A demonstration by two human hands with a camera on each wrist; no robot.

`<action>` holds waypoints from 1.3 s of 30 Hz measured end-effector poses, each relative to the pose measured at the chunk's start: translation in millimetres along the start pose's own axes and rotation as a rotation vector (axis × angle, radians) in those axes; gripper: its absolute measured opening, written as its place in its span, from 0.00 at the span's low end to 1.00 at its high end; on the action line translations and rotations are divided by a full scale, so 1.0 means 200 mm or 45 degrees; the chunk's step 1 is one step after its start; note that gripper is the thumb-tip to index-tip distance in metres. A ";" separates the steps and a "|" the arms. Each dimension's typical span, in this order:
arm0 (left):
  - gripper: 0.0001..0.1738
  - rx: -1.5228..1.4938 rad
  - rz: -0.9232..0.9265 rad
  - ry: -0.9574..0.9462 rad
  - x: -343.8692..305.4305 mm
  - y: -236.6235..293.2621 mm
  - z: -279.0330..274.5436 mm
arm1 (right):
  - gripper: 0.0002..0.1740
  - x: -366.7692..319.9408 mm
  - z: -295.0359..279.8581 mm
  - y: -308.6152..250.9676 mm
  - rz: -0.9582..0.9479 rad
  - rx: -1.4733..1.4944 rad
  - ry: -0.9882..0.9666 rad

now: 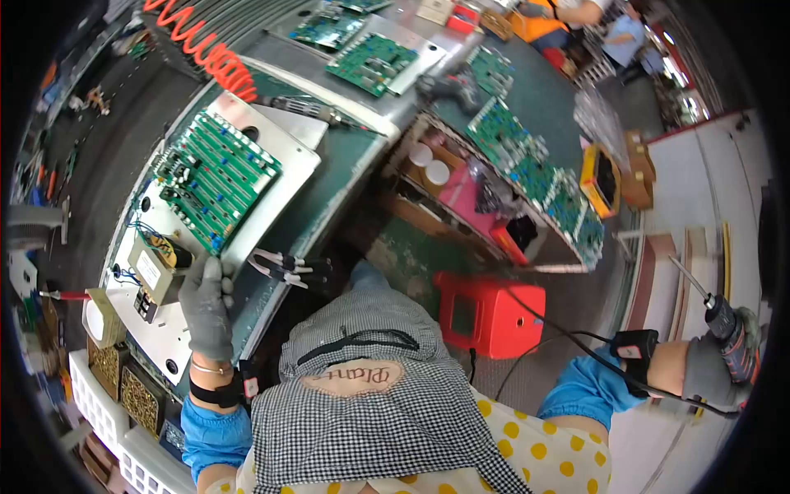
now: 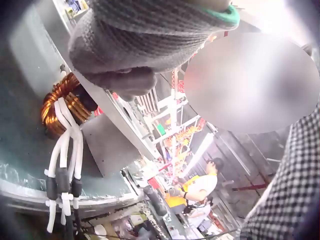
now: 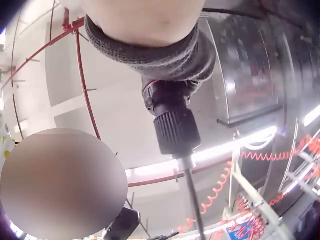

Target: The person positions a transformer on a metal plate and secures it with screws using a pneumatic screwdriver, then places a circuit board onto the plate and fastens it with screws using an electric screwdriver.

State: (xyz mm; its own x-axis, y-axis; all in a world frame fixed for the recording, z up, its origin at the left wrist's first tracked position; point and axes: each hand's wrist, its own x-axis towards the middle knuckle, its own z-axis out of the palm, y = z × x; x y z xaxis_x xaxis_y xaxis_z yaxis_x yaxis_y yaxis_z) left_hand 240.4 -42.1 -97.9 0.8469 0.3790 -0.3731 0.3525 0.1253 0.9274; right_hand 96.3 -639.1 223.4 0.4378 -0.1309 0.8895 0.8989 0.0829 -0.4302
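My gloved left hand [image 1: 207, 305] is at the near edge of a white metal plate [image 1: 288, 156], beside a boxy transformer [image 1: 156, 272] and the corner of a green circuit board [image 1: 222, 177]. Its fingers are curled in; I cannot tell whether something small is between them. A copper-wound coil [image 2: 65, 107] with white leads [image 2: 65, 150] lies close by in the left wrist view. Out to the far right, my gloved right hand [image 1: 712, 370] grips a power drill [image 1: 724, 321]. The drill's long bit [image 3: 192, 200] points away from the hand.
A second screwdriver [image 1: 304, 109] lies beyond the plate, under a red coiled hose [image 1: 218, 66]. More circuit boards [image 1: 374, 62] and another drill [image 1: 453, 86] are on the benches. A red stool [image 1: 490, 313] stands on the floor. Bins of screws [image 1: 140, 395] sit at lower left.
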 end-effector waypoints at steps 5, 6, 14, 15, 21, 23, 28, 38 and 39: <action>0.20 -0.026 0.043 -0.073 -0.02 -0.01 0.00 | 0.27 -0.22 0.25 -0.34 -0.547 -0.992 0.829; 0.21 -0.020 0.059 -0.082 -0.03 0.00 0.01 | 0.28 -0.25 0.39 -0.28 -0.579 -1.142 0.958; 0.24 -0.030 0.191 -0.036 -0.17 0.07 0.04 | 0.33 -0.44 0.26 -0.42 -0.664 -1.047 0.839; 0.24 -0.021 0.215 -0.046 -0.21 0.09 0.05 | 0.33 -0.44 0.23 -0.41 -0.715 -0.988 0.720; 0.15 0.158 0.179 -0.281 -0.44 0.11 0.24 | 0.26 -0.31 -0.13 -0.44 -0.785 -0.980 0.869; 0.16 0.191 0.150 -0.424 -0.48 0.03 0.42 | 0.23 -0.36 -0.22 -0.50 -0.566 -1.084 0.843; 0.30 0.642 0.273 -0.985 -0.57 -0.26 1.18 | 0.22 -0.53 -0.48 -1.04 -0.629 -1.638 0.792; 0.23 1.443 0.986 -1.493 -0.77 -0.85 2.24 | 0.23 -1.31 -0.63 -2.45 -0.196 -1.804 1.764; 0.18 1.481 1.014 -1.518 -0.74 -0.94 2.27 | 0.23 -1.47 -0.66 -2.46 -0.051 -1.884 1.926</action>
State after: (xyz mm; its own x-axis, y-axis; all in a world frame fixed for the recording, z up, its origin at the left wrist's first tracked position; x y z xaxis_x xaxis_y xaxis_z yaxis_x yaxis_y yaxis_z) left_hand 229.7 -538.7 -229.3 0.5464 -0.8112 -0.2084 -0.5983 -0.5522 0.5806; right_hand -472.0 -772.6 152.5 -0.5889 -0.6771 0.4413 -0.0837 -0.4920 -0.8666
